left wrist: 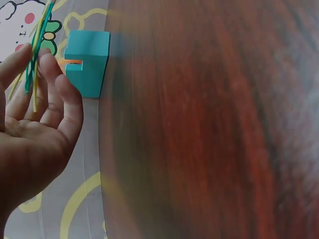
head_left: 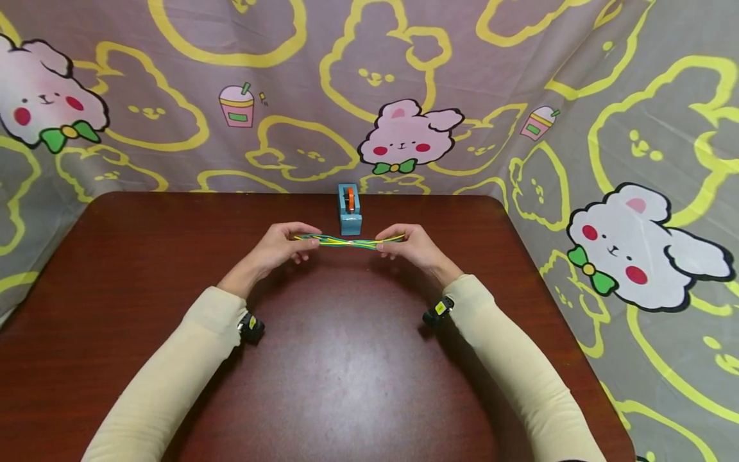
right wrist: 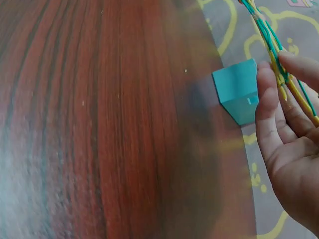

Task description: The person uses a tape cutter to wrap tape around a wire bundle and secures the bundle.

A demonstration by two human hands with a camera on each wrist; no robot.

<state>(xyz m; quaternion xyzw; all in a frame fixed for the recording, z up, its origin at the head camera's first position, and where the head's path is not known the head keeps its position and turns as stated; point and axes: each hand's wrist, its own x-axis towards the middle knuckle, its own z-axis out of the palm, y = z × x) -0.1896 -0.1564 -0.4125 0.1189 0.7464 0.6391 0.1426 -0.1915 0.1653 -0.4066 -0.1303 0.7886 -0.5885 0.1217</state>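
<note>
A slim bundle of yellow and green wires [head_left: 349, 242] stretches level between both hands, above the far part of the table. My left hand [head_left: 281, 244] pinches its left end between thumb and fingers. At the other end my right hand [head_left: 411, 246] pinches it the same way. In the left wrist view several loose ends of the wires [left wrist: 35, 74] stick out past the left hand [left wrist: 42, 119]. The right wrist view has the wires [right wrist: 274, 47] running between thumb and fingers of the right hand [right wrist: 294, 149], their tips spread apart.
A blue tape dispenser [head_left: 349, 221] with an orange core stands just behind the wires, near the back edge of the brown table [head_left: 346, 359]. Patterned cloth [head_left: 288, 83] hangs behind the table and along its right side.
</note>
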